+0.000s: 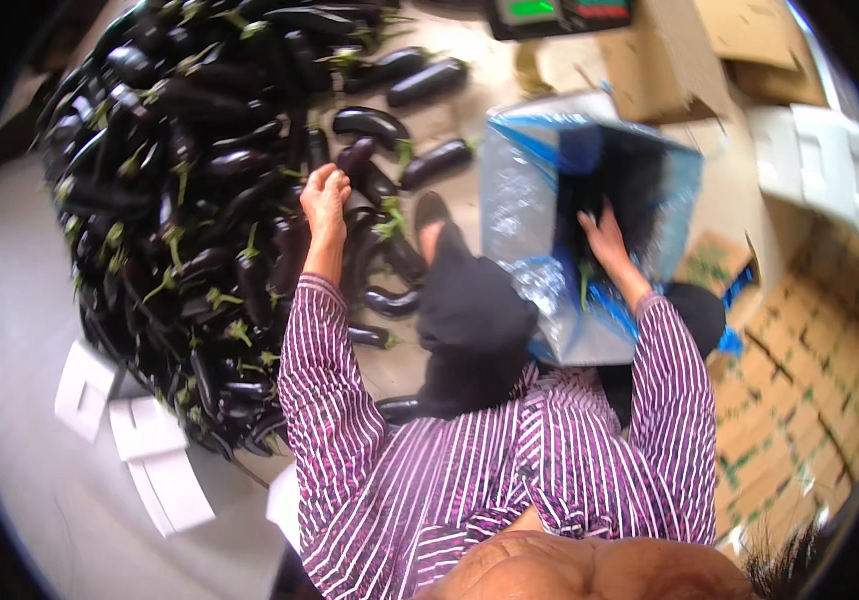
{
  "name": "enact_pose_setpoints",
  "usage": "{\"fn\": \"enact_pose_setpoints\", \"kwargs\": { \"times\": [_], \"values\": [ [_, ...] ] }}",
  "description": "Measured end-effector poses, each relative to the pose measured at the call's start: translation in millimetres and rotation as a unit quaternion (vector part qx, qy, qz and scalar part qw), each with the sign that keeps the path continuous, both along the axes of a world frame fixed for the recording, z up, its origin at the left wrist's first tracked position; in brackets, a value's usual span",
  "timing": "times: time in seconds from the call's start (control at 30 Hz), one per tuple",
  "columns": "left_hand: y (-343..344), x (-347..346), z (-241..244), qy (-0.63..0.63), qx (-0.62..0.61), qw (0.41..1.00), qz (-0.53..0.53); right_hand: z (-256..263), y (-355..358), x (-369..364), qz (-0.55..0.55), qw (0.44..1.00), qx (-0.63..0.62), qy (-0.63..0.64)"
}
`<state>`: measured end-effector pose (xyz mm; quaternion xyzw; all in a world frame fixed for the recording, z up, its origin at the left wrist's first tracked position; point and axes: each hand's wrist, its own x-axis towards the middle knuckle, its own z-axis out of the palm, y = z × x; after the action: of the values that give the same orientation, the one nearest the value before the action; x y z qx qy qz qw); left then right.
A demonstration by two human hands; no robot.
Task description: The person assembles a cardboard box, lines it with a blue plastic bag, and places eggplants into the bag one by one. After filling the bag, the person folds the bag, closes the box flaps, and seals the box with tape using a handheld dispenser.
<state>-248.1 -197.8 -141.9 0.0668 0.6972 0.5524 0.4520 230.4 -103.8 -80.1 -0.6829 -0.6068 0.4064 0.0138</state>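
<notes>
A large heap of dark purple eggplants point(234, 161) with green stems fills the left side. My left hand point(326, 196) is at the heap's right edge with its fingers curled, beside a dark eggplant; whether it grips one cannot be made out. Between my legs and to the right stands a white foam box point(513, 187), lined with clear and blue plastic film point(542, 281). My right hand point(607, 236) reaches into this box with thumb and fingers spread, over dark eggplants that are partly in shadow. A green stem shows near my right wrist.
Loose eggplants point(437, 163) lie on the floor between heap and box. A scale with a lit green display point(533, 9) stands beyond the box. Open cardboard boxes point(647, 64) and white foam pieces point(819, 157) are at right, printed cartons point(797, 360) below them. More white foam pieces point(166, 487) lie lower left.
</notes>
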Motion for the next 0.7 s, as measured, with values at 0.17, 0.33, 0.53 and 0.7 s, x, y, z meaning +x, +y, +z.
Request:
{"fn": "enact_pose_setpoints", "kwargs": {
  "times": [0.17, 0.33, 0.53, 0.7],
  "values": [
    [40, -140, -3, 0.293, -0.057, 0.938, 0.176, -5, -11, -2, 0.048, 0.996, 0.063, -0.039],
    [106, -205, 0, 0.290, -0.193, 0.916, 0.199, 2, -21, 7, 0.057, 0.997, 0.041, -0.032],
    [135, -224, 4, 0.305, -0.273, 0.868, 0.281, -6, -22, 14, 0.052, 0.998, -0.022, -0.018],
    [82, -204, 1, -0.020, 0.067, 0.961, 0.269, -16, -18, 16, 0.068, 0.997, -0.039, -0.024]
  ]
}}
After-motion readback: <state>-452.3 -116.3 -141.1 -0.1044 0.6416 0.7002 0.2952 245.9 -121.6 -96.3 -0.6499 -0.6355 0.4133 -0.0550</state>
